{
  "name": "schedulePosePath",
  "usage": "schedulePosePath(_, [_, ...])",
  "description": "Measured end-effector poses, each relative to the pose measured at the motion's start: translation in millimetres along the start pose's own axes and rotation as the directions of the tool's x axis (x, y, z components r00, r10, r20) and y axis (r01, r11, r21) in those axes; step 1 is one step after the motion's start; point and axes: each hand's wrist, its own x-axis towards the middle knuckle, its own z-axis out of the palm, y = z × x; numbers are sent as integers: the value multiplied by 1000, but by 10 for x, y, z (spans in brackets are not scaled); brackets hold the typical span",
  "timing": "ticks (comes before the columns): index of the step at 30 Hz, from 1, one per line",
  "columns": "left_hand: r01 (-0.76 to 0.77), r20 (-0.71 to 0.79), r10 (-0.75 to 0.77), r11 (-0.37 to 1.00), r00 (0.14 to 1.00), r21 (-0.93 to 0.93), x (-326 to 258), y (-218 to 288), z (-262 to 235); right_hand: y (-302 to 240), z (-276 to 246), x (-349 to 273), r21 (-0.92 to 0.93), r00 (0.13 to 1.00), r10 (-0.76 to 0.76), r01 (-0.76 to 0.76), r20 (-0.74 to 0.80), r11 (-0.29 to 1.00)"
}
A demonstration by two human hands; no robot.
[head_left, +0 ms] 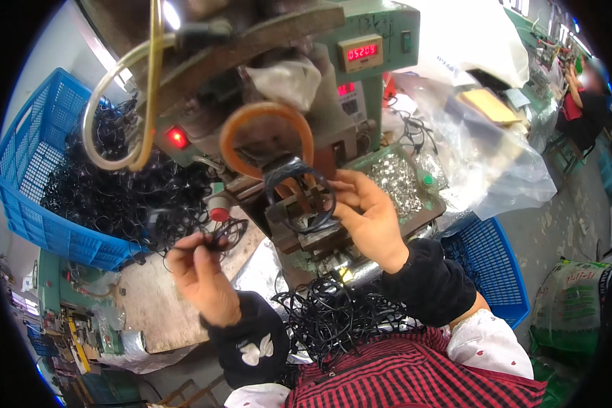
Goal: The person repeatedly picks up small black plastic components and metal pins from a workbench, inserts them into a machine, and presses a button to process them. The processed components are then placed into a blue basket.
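My left hand (200, 275) is closed, its fingers pinching a small coil of thin black cable (234, 234) just in front of the machine's red button (218, 214). My right hand (375, 221) reaches to the green bench machine (387, 27). Thumb and fingers there close on the side of a black cable loop (273, 194) that rings the metal jig (291, 212). Exactly where the cable sits in the jig is hidden by the loop and the fingers. A heap of black cables (340, 313) lies against the checked apron, below both hands.
A blue basket (30, 183) full of tangled black cables (109, 190) stands at left. A metal tray of pale scraps (401, 178) is right of the jig. Another blue basket (503, 262) sits at lower right. Another person (588, 102) appears far right.
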Motion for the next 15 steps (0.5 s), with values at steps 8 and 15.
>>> schedulePosePath(8, [-170,249,166,985,954,-4,212,505,334,-219,201,-55,-65,999,18,-16,35,998])
schedulePosePath(15, [-164,182,155,986,971,35,51,533,272,-149,-70,63,50,993,115,-116,20,992])
